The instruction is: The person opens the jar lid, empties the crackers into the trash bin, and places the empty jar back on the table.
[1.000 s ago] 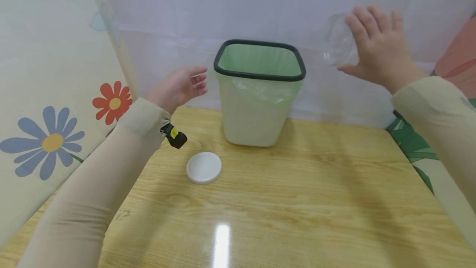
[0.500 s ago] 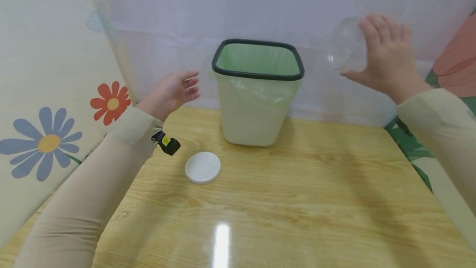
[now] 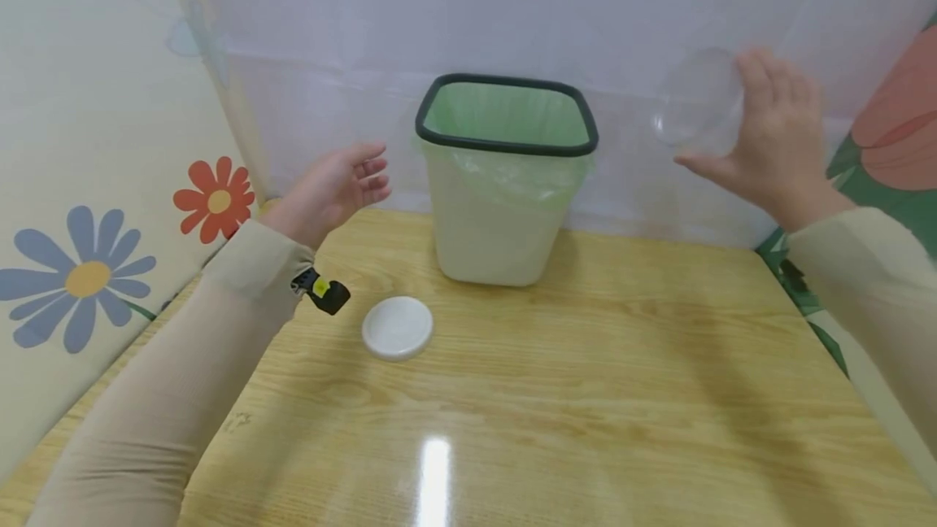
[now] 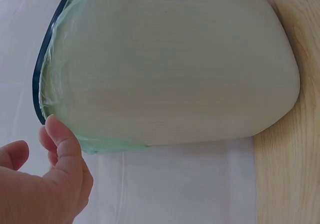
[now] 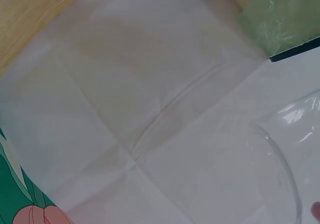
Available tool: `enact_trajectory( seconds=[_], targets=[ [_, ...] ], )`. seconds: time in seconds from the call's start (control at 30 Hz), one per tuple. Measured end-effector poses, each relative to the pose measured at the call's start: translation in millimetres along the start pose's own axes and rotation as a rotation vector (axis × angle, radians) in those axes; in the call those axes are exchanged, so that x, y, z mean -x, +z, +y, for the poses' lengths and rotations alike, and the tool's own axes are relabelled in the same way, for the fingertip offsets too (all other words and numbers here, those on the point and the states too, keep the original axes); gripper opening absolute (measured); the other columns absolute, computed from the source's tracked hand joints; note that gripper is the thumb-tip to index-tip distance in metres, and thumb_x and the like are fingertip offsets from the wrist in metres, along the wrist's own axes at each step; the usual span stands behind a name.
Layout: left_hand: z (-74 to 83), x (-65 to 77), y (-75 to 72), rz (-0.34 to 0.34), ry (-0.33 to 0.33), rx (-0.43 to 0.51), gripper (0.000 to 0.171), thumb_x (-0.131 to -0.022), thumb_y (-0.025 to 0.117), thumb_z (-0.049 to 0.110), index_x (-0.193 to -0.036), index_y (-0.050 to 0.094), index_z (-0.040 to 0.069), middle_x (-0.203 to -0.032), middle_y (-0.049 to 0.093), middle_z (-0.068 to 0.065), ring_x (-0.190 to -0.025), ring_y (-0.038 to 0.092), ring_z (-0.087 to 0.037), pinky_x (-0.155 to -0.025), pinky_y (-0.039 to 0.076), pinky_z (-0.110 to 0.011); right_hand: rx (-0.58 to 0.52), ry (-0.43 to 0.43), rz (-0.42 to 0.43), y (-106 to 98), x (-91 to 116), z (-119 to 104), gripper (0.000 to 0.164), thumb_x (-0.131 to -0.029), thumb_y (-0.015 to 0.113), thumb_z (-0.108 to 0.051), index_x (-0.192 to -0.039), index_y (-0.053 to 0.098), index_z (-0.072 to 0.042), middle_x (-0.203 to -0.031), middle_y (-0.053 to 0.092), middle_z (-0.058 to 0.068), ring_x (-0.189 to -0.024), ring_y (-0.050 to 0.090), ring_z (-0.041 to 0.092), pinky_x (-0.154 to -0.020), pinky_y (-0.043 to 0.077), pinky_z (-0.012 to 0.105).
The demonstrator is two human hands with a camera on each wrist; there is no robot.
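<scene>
In the head view my right hand (image 3: 779,132) holds a clear, round plastic container (image 3: 694,100) up in front of the white backdrop, thumb below and fingers above. Part of the container's curved edge (image 5: 282,156) shows in the right wrist view, with only a fingertip beside it. My left hand (image 3: 325,189) hovers left of the bin, fingers loosely bent and holding nothing. A pale bin (image 3: 498,218) with a black rim and green bag liner stands upright between both hands. In the left wrist view the left fingers (image 4: 67,144) appear near the bin's rim; contact cannot be told.
A small white round lid or dish (image 3: 398,328) lies on the wooden table (image 3: 586,397), front left of the bin. White cloth (image 3: 351,39) hangs behind. Flower-printed cloth (image 3: 88,145) borders the left side, and more printed cloth (image 3: 896,137) the right.
My right hand has come down and slightly right with the clear container, whose tilt has changed. My left hand has drawn left and a little down, away from the bin.
</scene>
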State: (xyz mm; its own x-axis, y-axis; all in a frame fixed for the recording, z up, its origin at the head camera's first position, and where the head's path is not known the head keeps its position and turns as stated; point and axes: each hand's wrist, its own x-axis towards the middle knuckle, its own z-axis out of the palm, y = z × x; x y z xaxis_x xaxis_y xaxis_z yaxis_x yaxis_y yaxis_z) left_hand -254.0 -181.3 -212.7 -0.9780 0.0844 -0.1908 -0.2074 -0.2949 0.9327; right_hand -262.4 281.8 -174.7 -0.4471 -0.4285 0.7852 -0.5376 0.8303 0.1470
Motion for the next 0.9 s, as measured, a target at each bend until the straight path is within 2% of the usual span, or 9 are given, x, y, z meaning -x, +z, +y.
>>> enact_trajectory(
  seconds=[0.17,0.37,0.43,0.5,0.6,0.63,0.7,0.83,0.9],
  targets=[
    [-3.5,2.5,-3.9,-0.011,0.008,-0.003,0.014,-0.102,0.051,0.018,-0.112,0.043,0.014,-0.108,0.043,-0.002,-0.081,0.052,-0.011,-0.075,0.051,-0.020,-0.034,0.071,-0.022,-3,8,-6,0.114,-0.073,0.042,-0.087,-0.147,0.026,-0.001,-0.144,0.034,0.030,-0.133,0.029,0.045,-0.111,0.018,0.058],
    [-6.8,7.1,-11.6,-0.017,0.023,-0.022,0.018,-0.102,0.050,0.021,-0.116,0.041,0.016,-0.112,0.040,-0.002,-0.084,0.051,-0.010,-0.075,0.051,-0.019,-0.065,0.109,-0.004,-3,14,-9,0.113,-0.073,0.051,-0.082,-0.148,0.024,-0.002,-0.142,0.035,0.032,-0.132,0.030,0.047,-0.110,0.018,0.060],
    [-7.6,8.5,-13.5,-0.017,0.030,-0.018,0.017,-0.102,0.051,0.021,-0.115,0.041,0.015,-0.112,0.040,-0.002,-0.084,0.052,-0.011,-0.075,0.051,-0.020,-0.078,0.138,-0.014,-3,17,-11,0.111,-0.072,0.066,-0.071,-0.149,0.023,-0.004,-0.144,0.034,0.029,-0.133,0.030,0.044,-0.111,0.018,0.059],
    [-8.5,9.3,-15.1,-0.019,0.041,-0.036,0.016,-0.102,0.051,0.021,-0.114,0.042,0.015,-0.111,0.040,-0.003,-0.083,0.052,-0.011,-0.076,0.051,-0.020,-0.096,0.174,-0.027,-4,19,-12,0.110,-0.069,0.080,-0.053,-0.150,0.023,-0.006,-0.146,0.033,0.026,-0.135,0.028,0.041,-0.112,0.017,0.057],
    [-9.5,10.7,-16.4,-0.021,0.053,-0.056,0.018,-0.101,0.052,0.023,-0.115,0.042,0.015,-0.111,0.040,-0.003,-0.083,0.053,-0.011,-0.077,0.052,-0.020,-0.124,0.222,-0.038,-6,22,-14,0.113,-0.063,0.089,-0.027,-0.151,0.022,-0.009,-0.148,0.033,0.022,-0.135,0.028,0.037,-0.112,0.018,0.054],
    [-9.9,10.9,-17.0,-0.020,0.058,-0.063,0.019,-0.101,0.052,0.023,-0.115,0.042,0.015,-0.111,0.040,-0.003,-0.083,0.053,-0.011,-0.077,0.052,-0.020,-0.128,0.223,-0.034,-6,23,-14,0.112,-0.063,0.088,-0.029,-0.151,0.022,-0.008,-0.147,0.033,0.023,-0.134,0.029,0.038,-0.112,0.019,0.054],
    [-10.5,11.4,-18.2,-0.018,0.064,-0.061,0.020,-0.101,0.053,0.024,-0.115,0.042,0.015,-0.111,0.040,-0.004,-0.082,0.053,-0.012,-0.076,0.052,-0.020,-0.135,0.216,-0.022,-5,26,-14,0.111,-0.066,0.085,-0.045,-0.151,0.023,-0.008,-0.145,0.034,0.024,-0.132,0.031,0.039,-0.111,0.020,0.055],
    [-12.6,14.1,-20.6,-0.009,0.082,-0.085,0.021,-0.100,0.054,0.025,-0.115,0.043,0.015,-0.112,0.040,-0.004,-0.084,0.054,-0.012,-0.076,0.052,-0.020,-0.138,0.207,-0.003,-4,31,-15,0.116,-0.069,0.062,-0.078,-0.150,0.023,-0.006,-0.144,0.034,0.028,-0.131,0.032,0.044,-0.110,0.021,0.058],
    [-14.6,15.8,-21.3,0.000,0.093,-0.106,0.021,-0.100,0.054,0.025,-0.116,0.043,0.015,-0.111,0.040,-0.005,-0.083,0.055,-0.012,-0.077,0.053,-0.020,-0.150,0.249,-0.010,-5,34,-17,0.116,-0.069,0.065,-0.077,-0.151,0.022,-0.007,-0.146,0.033,0.026,-0.133,0.031,0.041,-0.111,0.020,0.058]
  ],
)
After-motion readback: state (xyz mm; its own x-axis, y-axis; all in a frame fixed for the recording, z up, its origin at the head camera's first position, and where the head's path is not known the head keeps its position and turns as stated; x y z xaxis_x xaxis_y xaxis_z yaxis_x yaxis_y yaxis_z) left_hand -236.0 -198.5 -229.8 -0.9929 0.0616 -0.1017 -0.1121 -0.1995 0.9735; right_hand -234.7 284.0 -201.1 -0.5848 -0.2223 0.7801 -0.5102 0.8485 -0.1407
